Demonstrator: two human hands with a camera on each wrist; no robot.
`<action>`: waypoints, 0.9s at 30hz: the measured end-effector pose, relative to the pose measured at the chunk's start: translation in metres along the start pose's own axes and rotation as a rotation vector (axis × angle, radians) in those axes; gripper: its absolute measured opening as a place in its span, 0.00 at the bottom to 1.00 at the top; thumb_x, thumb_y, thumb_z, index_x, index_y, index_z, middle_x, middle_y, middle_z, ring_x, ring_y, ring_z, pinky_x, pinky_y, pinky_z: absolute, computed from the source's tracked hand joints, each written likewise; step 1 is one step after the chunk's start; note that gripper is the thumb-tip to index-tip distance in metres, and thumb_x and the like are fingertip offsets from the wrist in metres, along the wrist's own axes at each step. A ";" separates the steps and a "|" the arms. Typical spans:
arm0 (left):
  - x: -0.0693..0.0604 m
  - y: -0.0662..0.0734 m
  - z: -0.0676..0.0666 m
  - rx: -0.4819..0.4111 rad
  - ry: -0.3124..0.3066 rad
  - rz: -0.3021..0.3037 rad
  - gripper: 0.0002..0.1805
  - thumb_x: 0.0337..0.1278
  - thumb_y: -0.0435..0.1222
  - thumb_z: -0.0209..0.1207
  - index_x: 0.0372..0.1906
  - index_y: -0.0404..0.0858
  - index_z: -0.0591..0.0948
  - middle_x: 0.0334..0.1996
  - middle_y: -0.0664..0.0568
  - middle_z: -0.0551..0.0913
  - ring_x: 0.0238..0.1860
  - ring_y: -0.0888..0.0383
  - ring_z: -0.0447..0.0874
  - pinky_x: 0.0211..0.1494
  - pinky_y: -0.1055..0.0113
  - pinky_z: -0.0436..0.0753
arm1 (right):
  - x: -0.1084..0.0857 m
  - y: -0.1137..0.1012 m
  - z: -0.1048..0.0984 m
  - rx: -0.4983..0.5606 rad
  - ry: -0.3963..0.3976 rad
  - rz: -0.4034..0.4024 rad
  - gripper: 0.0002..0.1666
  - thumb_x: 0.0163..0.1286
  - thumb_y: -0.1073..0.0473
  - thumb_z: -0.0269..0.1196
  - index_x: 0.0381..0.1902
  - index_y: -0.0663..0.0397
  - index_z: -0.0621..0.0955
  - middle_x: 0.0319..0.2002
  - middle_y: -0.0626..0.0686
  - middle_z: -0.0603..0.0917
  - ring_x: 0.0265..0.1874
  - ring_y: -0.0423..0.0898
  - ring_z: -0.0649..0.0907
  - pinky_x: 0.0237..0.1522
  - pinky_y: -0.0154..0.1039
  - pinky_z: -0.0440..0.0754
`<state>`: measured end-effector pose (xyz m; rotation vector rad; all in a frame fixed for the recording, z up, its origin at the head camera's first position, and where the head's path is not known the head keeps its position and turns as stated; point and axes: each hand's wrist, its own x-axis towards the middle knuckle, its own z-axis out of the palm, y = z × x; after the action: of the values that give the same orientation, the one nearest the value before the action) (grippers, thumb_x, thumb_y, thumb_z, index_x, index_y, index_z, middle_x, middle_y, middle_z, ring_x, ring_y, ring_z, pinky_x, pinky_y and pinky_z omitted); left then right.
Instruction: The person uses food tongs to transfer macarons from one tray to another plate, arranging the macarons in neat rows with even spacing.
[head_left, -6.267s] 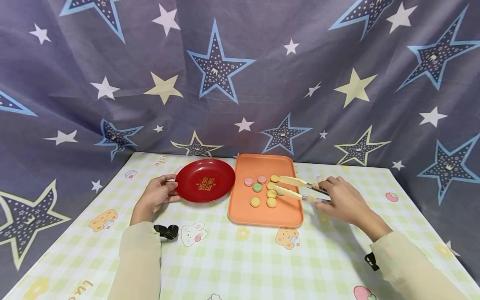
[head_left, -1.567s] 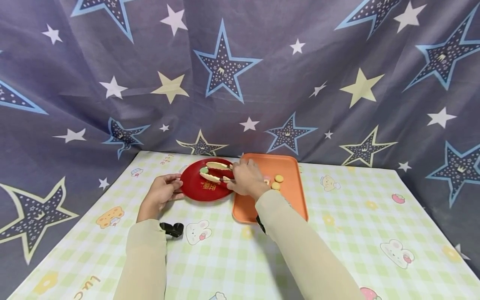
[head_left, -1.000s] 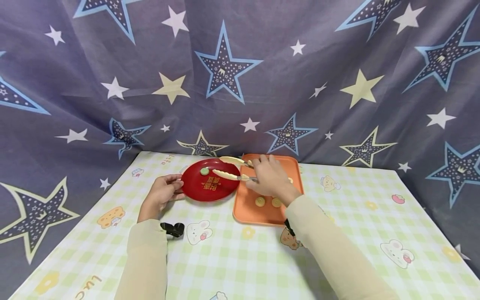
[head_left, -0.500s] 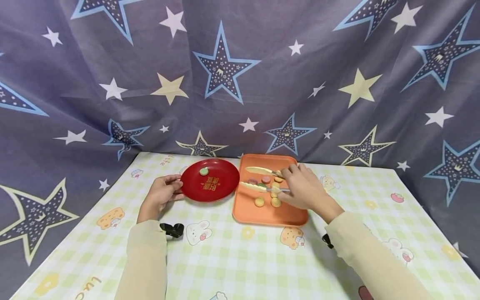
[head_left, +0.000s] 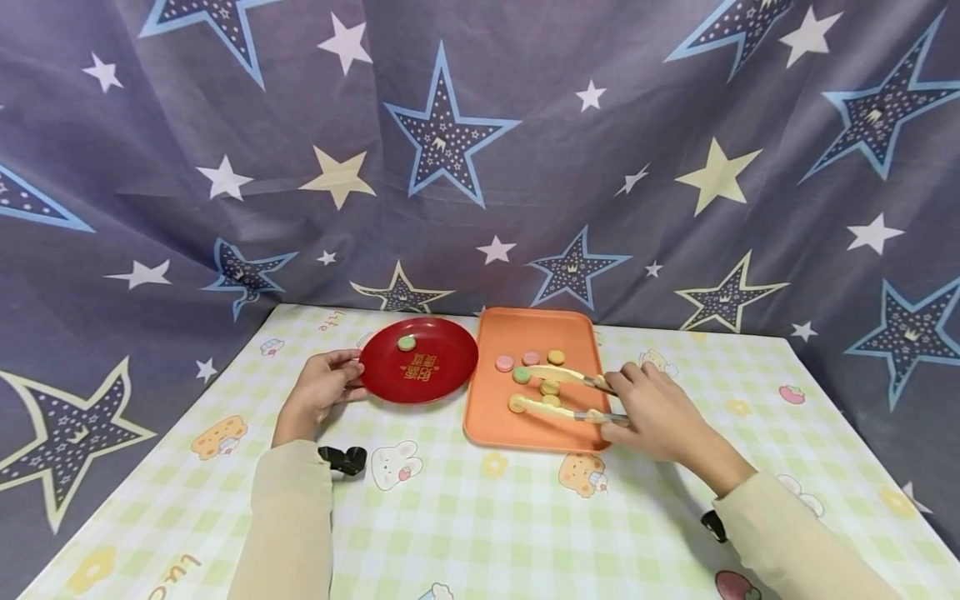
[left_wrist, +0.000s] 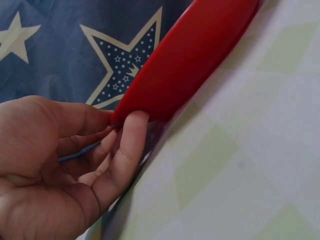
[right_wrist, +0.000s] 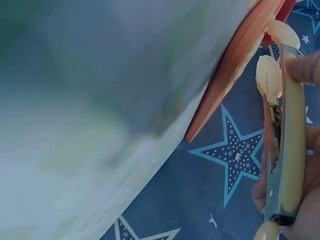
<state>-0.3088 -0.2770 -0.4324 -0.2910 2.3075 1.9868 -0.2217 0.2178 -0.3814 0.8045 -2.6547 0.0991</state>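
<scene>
My left hand pinches the near-left rim of a round red plate with gold characters; the left wrist view has thumb and fingers at its edge. One green macaron lies on the plate. To its right is an orange tray with pink macarons, a green macaron and several yellow macarons. My right hand grips tongs with cream tips, spread apart over the tray. One tip is by the green macaron, the other over a yellow one. Tongs partly hide some yellow macarons.
Plate and tray sit side by side toward the back of a table with a green-and-white checked cloth. A dark star-patterned curtain hangs right behind the table's back edge.
The tongs held a green macaron over the plate and let it go there. My right hand then moved back right with the tongs, spread over the tray. My left hand stayed at the plate.
</scene>
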 end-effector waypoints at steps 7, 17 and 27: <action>0.001 -0.001 0.000 0.000 -0.008 -0.003 0.25 0.76 0.27 0.51 0.74 0.30 0.67 0.57 0.39 0.74 0.37 0.58 0.85 0.45 0.60 0.91 | -0.030 0.012 -0.003 -0.023 0.002 0.001 0.33 0.55 0.46 0.70 0.53 0.62 0.82 0.42 0.57 0.81 0.34 0.52 0.73 0.34 0.47 0.76; 0.000 0.000 0.000 -0.002 -0.005 -0.007 0.25 0.76 0.26 0.50 0.74 0.30 0.67 0.56 0.39 0.73 0.37 0.58 0.85 0.45 0.59 0.91 | -0.044 0.018 -0.010 -0.032 -0.019 0.006 0.28 0.57 0.47 0.69 0.51 0.59 0.83 0.43 0.55 0.82 0.34 0.51 0.75 0.33 0.47 0.77; 0.000 0.001 0.001 -0.006 0.003 -0.013 0.26 0.76 0.26 0.51 0.74 0.31 0.67 0.56 0.40 0.74 0.35 0.58 0.86 0.45 0.60 0.91 | -0.041 0.018 -0.011 -0.018 -0.041 -0.005 0.25 0.57 0.48 0.69 0.48 0.59 0.84 0.41 0.53 0.83 0.33 0.49 0.76 0.31 0.45 0.79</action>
<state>-0.3091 -0.2764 -0.4319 -0.3087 2.2952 1.9888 -0.1968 0.2560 -0.3853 0.8154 -2.6886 0.0585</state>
